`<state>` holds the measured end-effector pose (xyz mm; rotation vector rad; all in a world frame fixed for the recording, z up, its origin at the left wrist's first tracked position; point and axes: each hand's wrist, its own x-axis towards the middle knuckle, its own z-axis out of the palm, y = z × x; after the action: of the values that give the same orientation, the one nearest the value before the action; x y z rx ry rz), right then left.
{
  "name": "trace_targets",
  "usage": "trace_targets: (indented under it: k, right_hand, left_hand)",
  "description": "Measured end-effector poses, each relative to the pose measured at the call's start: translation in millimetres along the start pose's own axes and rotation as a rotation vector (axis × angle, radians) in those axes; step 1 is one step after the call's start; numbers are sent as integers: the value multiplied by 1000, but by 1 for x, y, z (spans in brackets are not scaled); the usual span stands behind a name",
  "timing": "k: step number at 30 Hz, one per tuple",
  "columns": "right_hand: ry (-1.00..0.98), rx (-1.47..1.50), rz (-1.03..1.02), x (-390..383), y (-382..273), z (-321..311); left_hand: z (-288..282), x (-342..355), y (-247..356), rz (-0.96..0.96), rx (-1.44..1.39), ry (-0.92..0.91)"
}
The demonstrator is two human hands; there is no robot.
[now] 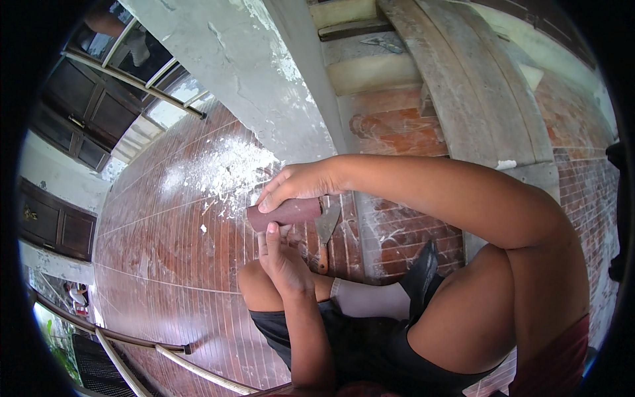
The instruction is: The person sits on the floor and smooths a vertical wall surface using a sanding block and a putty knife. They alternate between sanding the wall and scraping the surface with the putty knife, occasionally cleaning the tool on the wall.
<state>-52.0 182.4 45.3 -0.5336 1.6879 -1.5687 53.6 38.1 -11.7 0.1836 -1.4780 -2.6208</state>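
In front of my knees I hold a piece of reddish-brown sandpaper (296,212), curled into a roll. My right hand (301,186) reaches across from the right and grips its far side, fingers over the left end. From below, my left hand (286,263) pinches the near edge, with the thumb on the outer face and the other fingers partly hidden behind it. A scraper (328,227) with a broad metal blade and a wooden handle lies just right of the roll, partly covered by it.
White paint flakes (228,169) cover the tiled floor beside a peeling grey pillar (264,73). Long wooden planks (473,86) lean at the far right, near a step (370,69). Metal ladder-like frames (135,81) stand at the left. A person (78,295) is far off at the left.
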Motion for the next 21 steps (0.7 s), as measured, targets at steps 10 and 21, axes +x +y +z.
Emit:
trace_targets:
  k: [10, 21]
  right_hand:
    - [-1, -306, -20, 5, 21, -11]
    - [-125, -580, 140, 9, 68, -21]
  left_hand:
    - [-10, 8, -13, -140, 5, -4]
    - [-41, 13, -68, -453, -101, -61]
